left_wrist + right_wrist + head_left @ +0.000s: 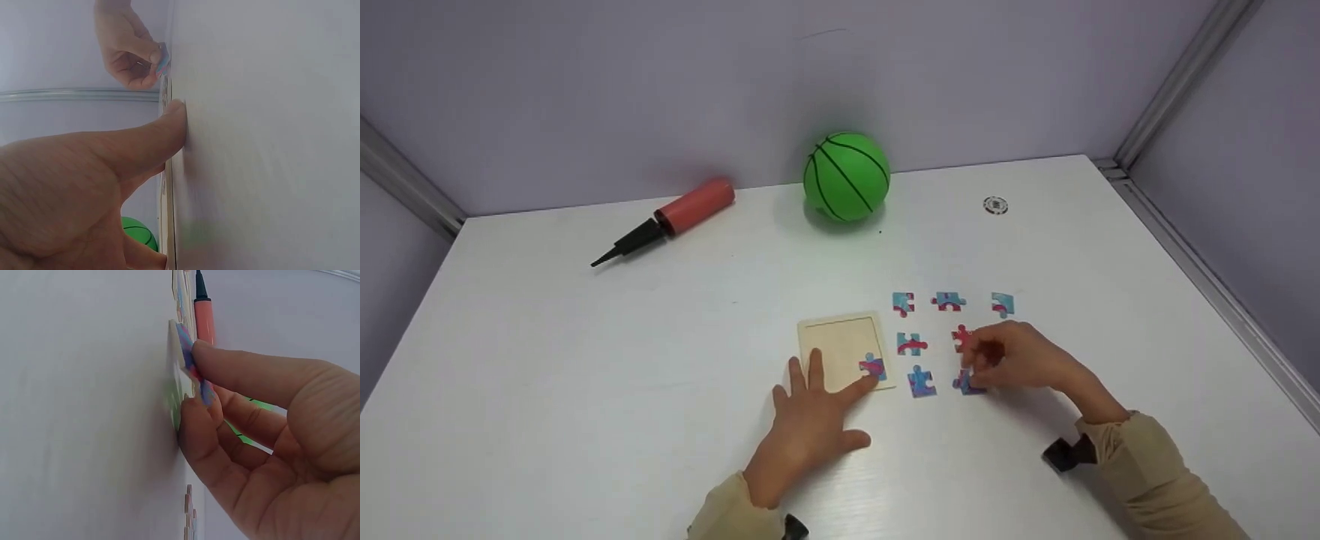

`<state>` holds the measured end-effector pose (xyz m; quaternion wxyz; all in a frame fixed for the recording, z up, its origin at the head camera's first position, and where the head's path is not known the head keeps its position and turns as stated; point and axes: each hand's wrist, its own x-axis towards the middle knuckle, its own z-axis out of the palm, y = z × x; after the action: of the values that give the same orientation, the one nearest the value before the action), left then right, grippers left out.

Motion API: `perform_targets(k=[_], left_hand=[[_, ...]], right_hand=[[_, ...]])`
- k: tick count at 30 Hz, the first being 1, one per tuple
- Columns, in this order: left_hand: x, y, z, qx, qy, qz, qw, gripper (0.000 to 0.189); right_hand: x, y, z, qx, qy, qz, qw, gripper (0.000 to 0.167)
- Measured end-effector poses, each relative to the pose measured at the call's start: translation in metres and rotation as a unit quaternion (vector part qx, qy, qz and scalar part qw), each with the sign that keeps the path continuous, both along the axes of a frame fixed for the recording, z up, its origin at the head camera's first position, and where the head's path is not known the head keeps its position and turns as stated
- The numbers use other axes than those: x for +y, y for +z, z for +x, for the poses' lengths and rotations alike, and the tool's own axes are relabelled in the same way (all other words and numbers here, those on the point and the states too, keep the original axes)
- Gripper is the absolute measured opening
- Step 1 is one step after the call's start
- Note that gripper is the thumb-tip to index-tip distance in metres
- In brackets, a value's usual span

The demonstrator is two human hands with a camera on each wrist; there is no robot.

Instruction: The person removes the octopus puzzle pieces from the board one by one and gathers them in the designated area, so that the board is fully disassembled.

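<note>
My right hand (1016, 356) pinches a blue and pink jigsaw piece (966, 383) between thumb and fingers. In the right wrist view that piece (185, 349) is tilted, one edge lifted from the table. My left hand (810, 431) lies with spread, straight fingers over the lower part of a shallow square wooden puzzle tray (840, 334). Its index fingertip touches the lower edge of another jigsaw piece (873, 365) in the tray's lower right corner. The left thumb (152, 140) points out to the side, off the tray.
Several loose jigsaw pieces (911, 344) lie in rough rows right of the tray, one red piece (961, 337) partly behind my right fingers. Farther back are a green ball (847, 177), a red and black hand pump (694, 208) and a round chip (996, 205). Walls border the white table (585, 360).
</note>
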<state>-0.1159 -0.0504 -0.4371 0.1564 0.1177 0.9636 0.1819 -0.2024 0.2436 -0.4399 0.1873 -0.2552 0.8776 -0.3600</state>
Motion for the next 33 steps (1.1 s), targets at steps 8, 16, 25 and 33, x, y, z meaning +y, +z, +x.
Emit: perform_targets(k=[8,16,25,33], left_hand=[[-0.001,0.001,0.002,0.004,0.007,0.006,1.0000,0.068],[-0.001,-0.001,0.001,-0.001,0.015,0.015,0.9998,0.074],[-0.006,0.000,0.001,0.012,0.026,0.053,0.9982,0.083],[-0.028,-0.001,0.005,0.029,0.021,0.044,0.9984,0.080]], right_hand=[[0.000,-0.002,0.000,0.000,-0.027,0.023,0.9994,0.015],[-0.003,-0.002,0.000,0.020,-0.023,0.018,0.9994,0.013],[-0.019,0.001,-0.002,0.028,-0.018,0.007,0.9994,0.014],[-0.056,-0.002,-0.007,0.030,0.002,-0.028,0.9992,0.007]])
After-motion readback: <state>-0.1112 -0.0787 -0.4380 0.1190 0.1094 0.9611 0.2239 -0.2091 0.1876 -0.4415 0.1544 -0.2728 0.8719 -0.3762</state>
